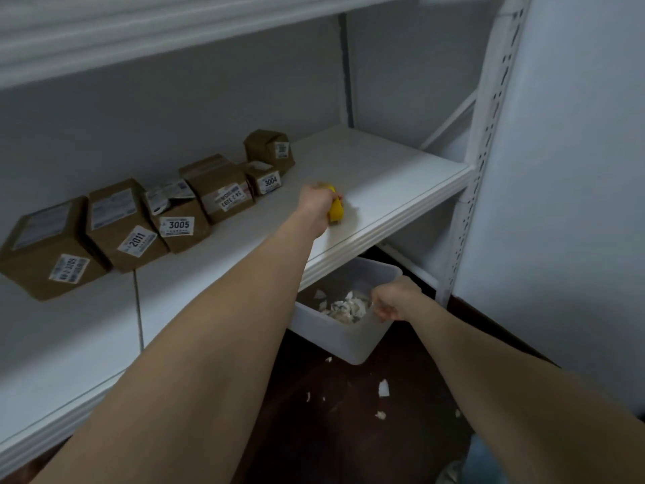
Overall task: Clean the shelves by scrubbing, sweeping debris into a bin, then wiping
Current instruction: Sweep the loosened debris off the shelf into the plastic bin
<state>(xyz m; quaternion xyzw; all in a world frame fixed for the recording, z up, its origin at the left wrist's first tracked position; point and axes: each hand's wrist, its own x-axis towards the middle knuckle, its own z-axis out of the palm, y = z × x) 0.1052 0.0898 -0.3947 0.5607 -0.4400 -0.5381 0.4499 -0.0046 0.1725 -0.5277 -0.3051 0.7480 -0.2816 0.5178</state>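
My left hand (316, 200) is stretched out over the white shelf (384, 176) and is closed around a yellow brush (335, 210) that rests on the shelf surface near its front edge. Below the shelf edge, my right hand (392, 298) grips the rim of a translucent white bin (343, 338) and holds it up under the shelf lip. Torn white paper scraps (345, 307) lie in the bin.
Several brown cardboard boxes (181, 218) with numbered labels line the back of the shelf at left. A perforated white upright (478, 162) stands at the right. Loose scraps (383, 389) are scattered on the dark floor below. Another shelf board (139, 33) sits overhead.
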